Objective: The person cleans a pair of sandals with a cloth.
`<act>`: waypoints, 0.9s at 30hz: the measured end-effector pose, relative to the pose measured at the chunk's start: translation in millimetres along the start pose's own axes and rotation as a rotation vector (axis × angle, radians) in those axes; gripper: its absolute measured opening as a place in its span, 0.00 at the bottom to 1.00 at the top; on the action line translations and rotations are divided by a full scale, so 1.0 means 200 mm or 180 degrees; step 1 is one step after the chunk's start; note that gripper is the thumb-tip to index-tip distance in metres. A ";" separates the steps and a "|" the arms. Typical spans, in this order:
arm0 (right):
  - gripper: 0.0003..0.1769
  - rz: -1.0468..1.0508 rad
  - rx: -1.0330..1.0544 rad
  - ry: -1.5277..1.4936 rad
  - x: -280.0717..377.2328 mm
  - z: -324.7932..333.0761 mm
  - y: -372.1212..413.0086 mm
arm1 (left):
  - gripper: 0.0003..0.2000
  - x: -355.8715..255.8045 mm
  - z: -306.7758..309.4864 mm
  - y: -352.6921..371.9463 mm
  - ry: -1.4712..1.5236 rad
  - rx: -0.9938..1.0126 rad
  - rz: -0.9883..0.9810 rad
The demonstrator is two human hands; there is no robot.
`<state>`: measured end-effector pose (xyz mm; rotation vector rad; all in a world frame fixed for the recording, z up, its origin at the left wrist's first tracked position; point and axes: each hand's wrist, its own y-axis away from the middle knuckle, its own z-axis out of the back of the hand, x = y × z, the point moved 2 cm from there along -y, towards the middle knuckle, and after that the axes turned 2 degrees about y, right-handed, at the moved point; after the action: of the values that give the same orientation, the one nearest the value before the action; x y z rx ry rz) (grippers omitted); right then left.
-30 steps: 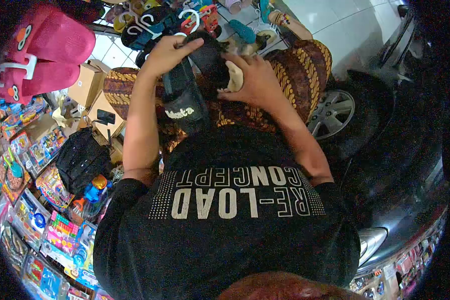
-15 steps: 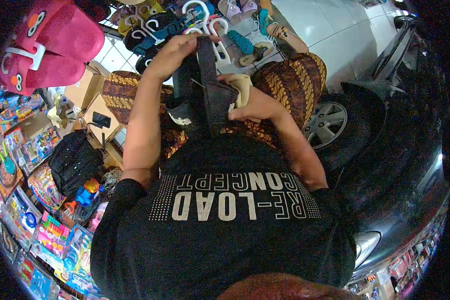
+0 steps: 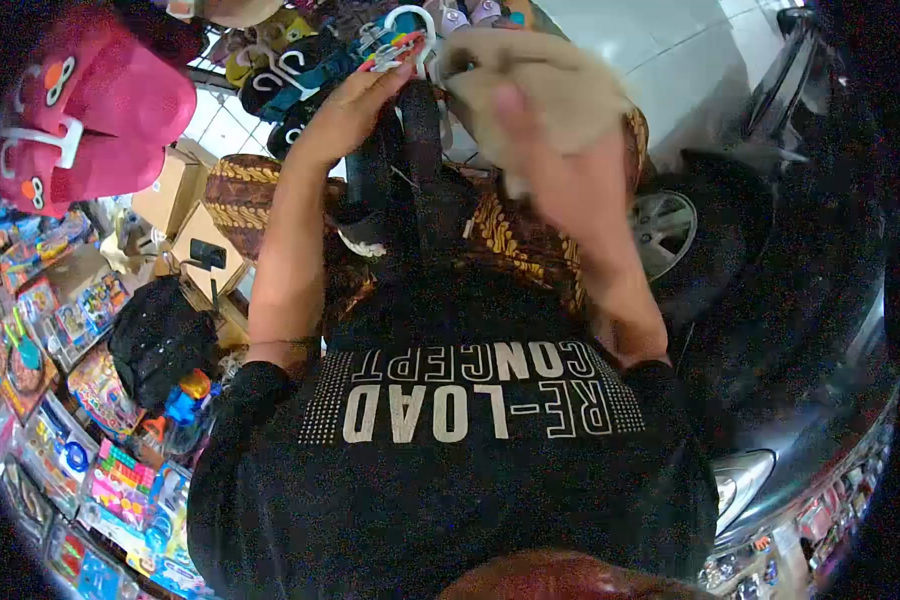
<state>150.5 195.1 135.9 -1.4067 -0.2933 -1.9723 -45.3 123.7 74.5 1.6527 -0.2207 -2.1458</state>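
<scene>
My left hand [image 3: 362, 105] is at the upper end of a long dark object [image 3: 420, 150], which stands between my knees. Its fingers are pressed together against that end, beside some small coloured pieces. Smeared by motion, my right hand [image 3: 570, 170] is raised to the right of the dark object and grips a beige cloth [image 3: 540, 85]. A small white ragged piece [image 3: 362, 243] lies by the dark object's lower left side. Brown and yellow patterned fabric [image 3: 245, 195] covers my legs.
Pink sandals [image 3: 120, 110] hang at the upper left, above cardboard boxes [image 3: 170, 190] and packaged toys [image 3: 120, 480]. More footwear on white hangers [image 3: 290, 75] is at the top. A dark vehicle with a wheel [image 3: 662, 235] stands on the right.
My right hand has lifted away from the dark object and moved up and right with the beige cloth, which now looks spread out. My left hand's fingers have straightened somewhat.
</scene>
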 end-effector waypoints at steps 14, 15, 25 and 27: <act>0.26 0.1133 0.2148 0.0766 -0.05 -0.06 0.23 | 0.20 0.33 0.06 0.00 -0.0661 -0.0714 -0.0628; 0.24 0.0936 0.1973 0.0590 -0.05 -0.03 0.21 | 0.21 0.30 0.05 0.01 -0.0439 -0.0826 -0.0384; 0.35 0.1153 0.0807 0.1018 -0.07 -0.23 0.15 | 0.18 0.21 0.05 -0.01 -0.1295 -0.0289 -0.1000; 0.38 0.1248 0.1203 0.1223 -0.09 -0.22 0.17 | 0.17 0.34 0.07 -0.02 -0.1438 -0.0301 -0.1311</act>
<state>142.7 153.3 95.7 -0.7592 -0.1824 -1.7031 -73.7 97.5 17.6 1.2181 0.1034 -2.7761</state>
